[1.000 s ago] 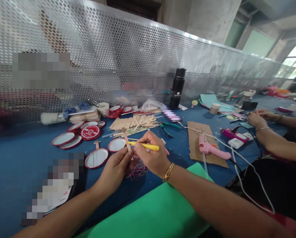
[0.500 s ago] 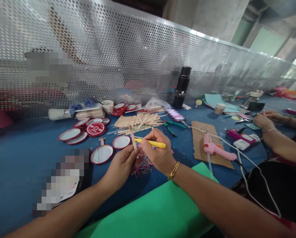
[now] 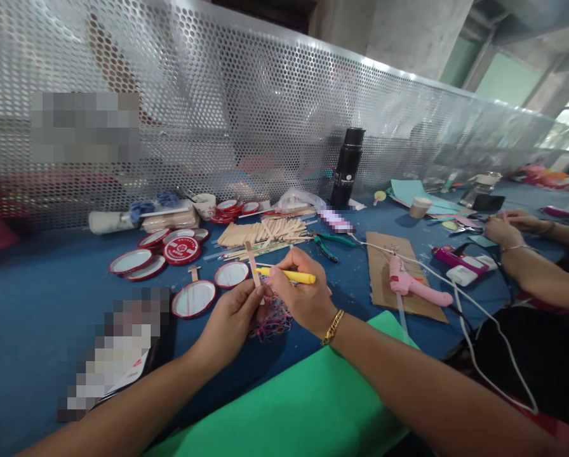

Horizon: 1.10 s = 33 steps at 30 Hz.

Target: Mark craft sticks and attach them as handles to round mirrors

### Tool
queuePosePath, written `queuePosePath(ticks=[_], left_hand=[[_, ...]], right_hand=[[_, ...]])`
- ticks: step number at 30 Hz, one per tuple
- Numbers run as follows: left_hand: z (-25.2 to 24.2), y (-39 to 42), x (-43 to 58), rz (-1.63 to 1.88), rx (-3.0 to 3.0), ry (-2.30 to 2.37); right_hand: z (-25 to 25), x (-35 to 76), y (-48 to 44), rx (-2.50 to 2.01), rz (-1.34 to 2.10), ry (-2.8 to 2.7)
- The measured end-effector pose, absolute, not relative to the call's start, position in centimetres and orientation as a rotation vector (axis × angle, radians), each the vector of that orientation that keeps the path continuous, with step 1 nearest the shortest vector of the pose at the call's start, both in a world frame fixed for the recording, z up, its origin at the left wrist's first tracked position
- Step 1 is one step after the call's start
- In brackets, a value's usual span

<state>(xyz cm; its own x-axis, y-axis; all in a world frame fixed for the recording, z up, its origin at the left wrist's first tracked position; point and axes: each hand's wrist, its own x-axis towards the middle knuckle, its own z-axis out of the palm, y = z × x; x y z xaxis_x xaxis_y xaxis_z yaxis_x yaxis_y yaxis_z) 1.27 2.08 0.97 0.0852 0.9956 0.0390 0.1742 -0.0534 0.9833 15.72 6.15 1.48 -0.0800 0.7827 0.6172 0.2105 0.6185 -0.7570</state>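
Observation:
Between the thumb and fingers of my left hand [image 3: 237,314] stands a flat wooden craft stick [image 3: 251,261], tilted and partly pinkish. My right hand [image 3: 303,292] grips a yellow marker [image 3: 291,275] like a pen, its tip at the stick's edge; whether it touches I cannot tell. Tangled coloured thread [image 3: 274,322] lies on the table under both hands. Just left of them are two red-rimmed jar lids, a nearer lid [image 3: 194,299] and a farther lid [image 3: 232,275], inner sides up. A small stick piece [image 3: 194,273] lies beside them.
Behind my hands are a pile of craft sticks [image 3: 265,231], green-handled pliers [image 3: 327,246] and a black bottle [image 3: 348,168]. Stacked lids [image 3: 182,250] sit left. A pink glue gun [image 3: 401,279] rests on cardboard [image 3: 380,266]. Another person's hands [image 3: 506,228] work at the right.
The view has shifted very slightly. Both hands keep their grip, and the marker stays against or close to the stick with little visible movement.

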Motion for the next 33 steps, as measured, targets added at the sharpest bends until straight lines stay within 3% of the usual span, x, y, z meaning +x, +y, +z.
queuePosePath(ticks=[33], left_hand=[[0.32, 2.2, 0.97, 1.122, 1.423, 1.288]], right_hand=[[1.52, 15.85, 6.21, -0.832, 0.533, -1.673]])
